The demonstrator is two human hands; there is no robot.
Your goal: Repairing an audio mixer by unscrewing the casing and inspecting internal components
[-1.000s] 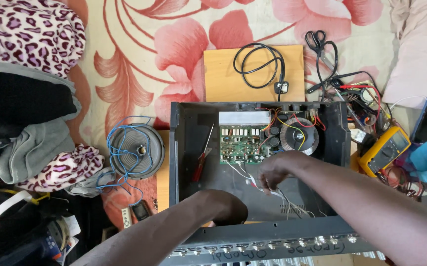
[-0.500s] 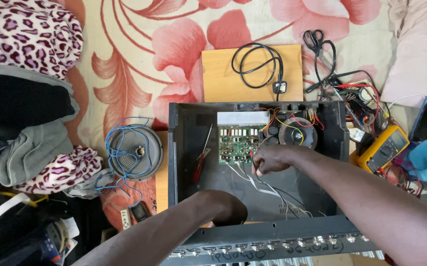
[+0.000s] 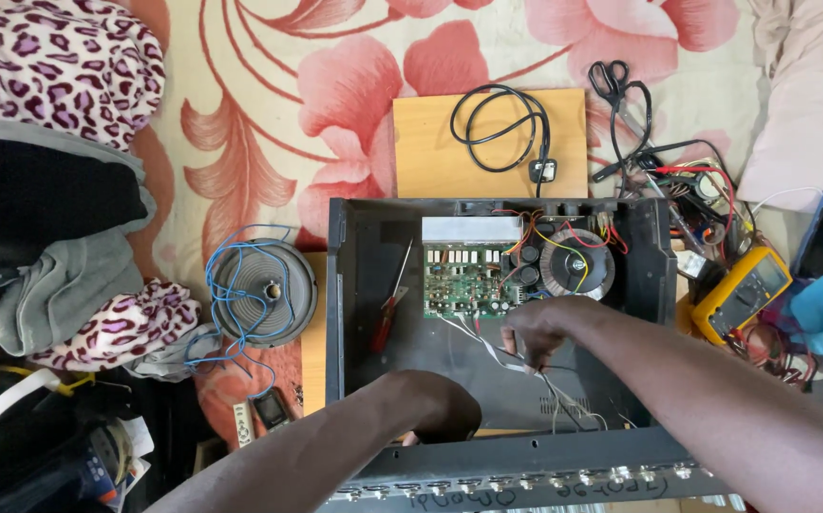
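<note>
Right hand (image 3: 535,332) pinches grey wires (image 3: 487,344) (just below the circuit board (image 3: 465,280)) in its grip.

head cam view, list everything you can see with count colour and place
open chassis: one, black metal, centre, on the floral cloth
circuit board: one, green, inside the chassis at the back
ring transformer: one, grey with coloured leads, right of the board
screwdriver: one, red handle, chassis floor left of the board
thin wires: a bundle, pale, running from the board to the right hand
wooden board: one, tan, behind the chassis
power cord: one, black, coiled on the wooden board
speaker: one, grey, blue wire over it, left of the chassis
multimeter: one, yellow, right of the chassis
scissors: one, black, top right
left hand: at the chassis front edge, grasp hidden
right hand: pinching the thin wires
</note>
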